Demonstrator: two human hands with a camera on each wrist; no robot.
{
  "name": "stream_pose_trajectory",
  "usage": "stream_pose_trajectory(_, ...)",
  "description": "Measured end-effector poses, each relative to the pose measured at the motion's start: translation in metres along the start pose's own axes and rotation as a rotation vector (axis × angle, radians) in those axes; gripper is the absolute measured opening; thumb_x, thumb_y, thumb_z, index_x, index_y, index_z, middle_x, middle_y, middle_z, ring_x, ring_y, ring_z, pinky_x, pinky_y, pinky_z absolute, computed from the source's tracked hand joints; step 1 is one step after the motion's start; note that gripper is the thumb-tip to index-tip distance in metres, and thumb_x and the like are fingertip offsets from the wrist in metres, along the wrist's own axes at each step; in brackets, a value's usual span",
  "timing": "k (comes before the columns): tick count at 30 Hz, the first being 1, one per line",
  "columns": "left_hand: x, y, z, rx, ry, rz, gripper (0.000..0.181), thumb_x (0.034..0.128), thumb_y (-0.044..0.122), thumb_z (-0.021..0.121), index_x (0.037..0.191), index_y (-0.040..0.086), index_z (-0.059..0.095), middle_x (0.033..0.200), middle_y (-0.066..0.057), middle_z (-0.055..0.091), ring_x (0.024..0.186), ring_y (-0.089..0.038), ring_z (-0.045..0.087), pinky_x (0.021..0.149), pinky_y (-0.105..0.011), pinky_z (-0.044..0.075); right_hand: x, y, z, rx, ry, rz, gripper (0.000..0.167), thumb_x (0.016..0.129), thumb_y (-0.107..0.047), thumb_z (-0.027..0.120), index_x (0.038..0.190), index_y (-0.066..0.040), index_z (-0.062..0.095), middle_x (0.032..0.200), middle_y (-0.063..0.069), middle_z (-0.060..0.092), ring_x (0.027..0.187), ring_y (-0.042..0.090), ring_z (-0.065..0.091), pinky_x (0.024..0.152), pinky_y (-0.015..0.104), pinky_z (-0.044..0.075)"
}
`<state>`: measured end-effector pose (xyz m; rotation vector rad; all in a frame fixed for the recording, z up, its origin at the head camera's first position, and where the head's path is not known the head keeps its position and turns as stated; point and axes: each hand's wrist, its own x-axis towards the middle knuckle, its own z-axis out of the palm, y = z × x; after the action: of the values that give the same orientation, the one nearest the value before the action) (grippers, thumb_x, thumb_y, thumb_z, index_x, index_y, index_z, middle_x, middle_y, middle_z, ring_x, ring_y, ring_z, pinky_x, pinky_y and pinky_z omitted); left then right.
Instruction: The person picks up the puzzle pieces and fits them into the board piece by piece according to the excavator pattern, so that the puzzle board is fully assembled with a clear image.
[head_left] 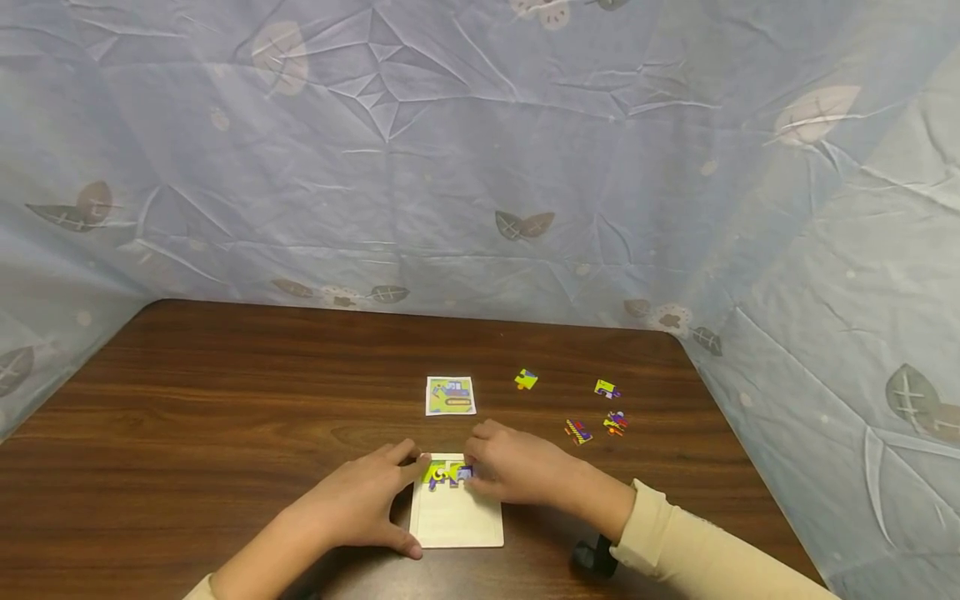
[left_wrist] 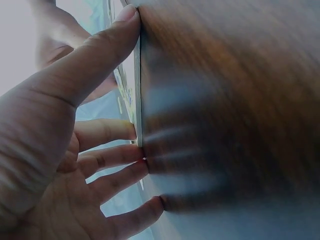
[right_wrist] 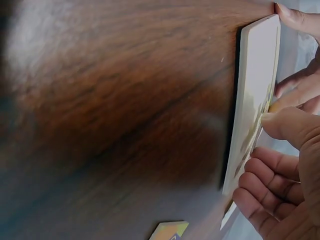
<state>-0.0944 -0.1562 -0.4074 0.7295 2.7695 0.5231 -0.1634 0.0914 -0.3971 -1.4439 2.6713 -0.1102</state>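
A pale square puzzle board (head_left: 457,521) lies on the table, with joined green and purple pieces (head_left: 438,473) along its top edge. My left hand (head_left: 362,498) spans the board's left side, thumb at the lower left corner and index finger by the upper left; in the left wrist view its fingers (left_wrist: 115,131) are spread along the edge. At the board's upper right, my right hand (head_left: 521,463) pinches a puzzle piece (head_left: 465,472) partly hidden by its fingers. The right wrist view shows the right thumb (right_wrist: 287,125) over the board (right_wrist: 256,65), other fingers curled.
A square picture card (head_left: 451,396) lies beyond the board. Loose pieces lie to the right: a green one (head_left: 527,379), a green and purple one (head_left: 606,388), a striped one (head_left: 578,431) and a red-purple one (head_left: 616,422). A black object (head_left: 594,558) is beneath the right forearm.
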Motion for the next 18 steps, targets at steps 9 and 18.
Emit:
stream_pose_trajectory(9, 0.000, 0.000, 0.001, 0.011, 0.004, 0.014, 0.110, 0.0679, 0.066, 0.088, 0.153, 0.006, 0.052, 0.154, -0.013, 0.052, 0.140, -0.042, 0.054, 0.096, -0.059, 0.058, 0.004, -0.003, 0.001, -0.014, -0.010, 0.014, 0.021, 0.096, -0.031, 0.075, 0.102, -0.011, 0.074, 0.098, -0.002, 0.065, 0.088, 0.007, 0.055, 0.076, 0.017, 0.054)
stream_pose_trajectory(18, -0.002, 0.000, -0.001, 0.009, 0.001, 0.009, 0.110, 0.0680, 0.066, 0.089, 0.153, 0.005, 0.053, 0.153, -0.013, 0.053, 0.140, -0.041, 0.055, 0.096, -0.057, 0.059, 0.007, -0.017, -0.001, -0.124, 0.022, -0.009, 0.013, 0.095, -0.024, 0.076, 0.092, -0.012, 0.074, 0.088, -0.005, 0.061, 0.084, 0.007, 0.054, 0.072, 0.017, 0.051)
